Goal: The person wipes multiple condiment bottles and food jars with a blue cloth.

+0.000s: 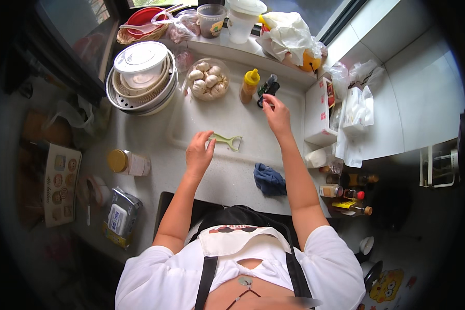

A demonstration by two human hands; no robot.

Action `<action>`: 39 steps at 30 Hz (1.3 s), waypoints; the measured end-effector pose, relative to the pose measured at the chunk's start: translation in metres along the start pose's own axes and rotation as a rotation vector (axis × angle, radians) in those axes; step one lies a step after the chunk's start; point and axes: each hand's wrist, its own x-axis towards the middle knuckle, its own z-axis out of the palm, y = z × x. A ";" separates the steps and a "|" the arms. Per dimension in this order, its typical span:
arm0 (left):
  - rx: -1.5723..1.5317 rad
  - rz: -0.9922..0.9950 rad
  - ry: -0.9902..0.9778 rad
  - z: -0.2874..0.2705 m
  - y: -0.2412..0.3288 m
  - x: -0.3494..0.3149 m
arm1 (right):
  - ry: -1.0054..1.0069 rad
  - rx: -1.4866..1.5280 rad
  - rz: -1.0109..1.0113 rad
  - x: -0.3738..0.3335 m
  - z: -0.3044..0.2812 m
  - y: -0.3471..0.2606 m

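Note:
My left hand (197,154) is over the middle of the counter, its thumb and fingers bent around the handle end of a pale green Y-shaped peeler (225,139). The peeler's forked head points right. Farther off, my right hand (277,112) has its fingers bent and slightly apart, with nothing plainly between them. Its fingertips overlap the edge of a black item with a loop (268,90), whose kind I cannot make out. Just left of that item stands a squeeze bottle (249,85) with a yellow cap. A clear bowl of garlic bulbs (208,80) sits beyond my left hand.
Stacked bowls and colanders (139,77) stand at the back left. Nearer are a yellow-lidded jar (129,162) and a wipes pack (123,217). A dark blue cloth (269,180) lies by my right forearm. A white box (319,116) and several sauce bottles (354,194) line the right side.

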 end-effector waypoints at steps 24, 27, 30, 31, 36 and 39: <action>-0.226 -0.051 -0.146 -0.002 -0.006 -0.057 | 0.089 -0.370 -0.125 0.004 0.006 -0.028; -0.222 -0.039 -0.169 -0.001 0.005 -0.060 | 0.005 -0.372 -0.158 -0.022 -0.014 -0.045; -0.195 -0.021 -0.171 0.001 0.007 -0.067 | -0.071 -0.339 -0.145 -0.060 -0.033 -0.071; -0.190 -0.022 -0.171 0.001 0.010 -0.070 | -0.085 -0.317 -0.134 -0.073 -0.038 -0.076; -0.178 -0.021 -0.229 0.006 0.035 -0.086 | -0.174 -0.234 -0.084 -0.123 -0.051 -0.087; -0.143 0.002 -0.277 0.012 0.041 -0.096 | -0.298 -0.236 -0.084 -0.147 -0.044 -0.077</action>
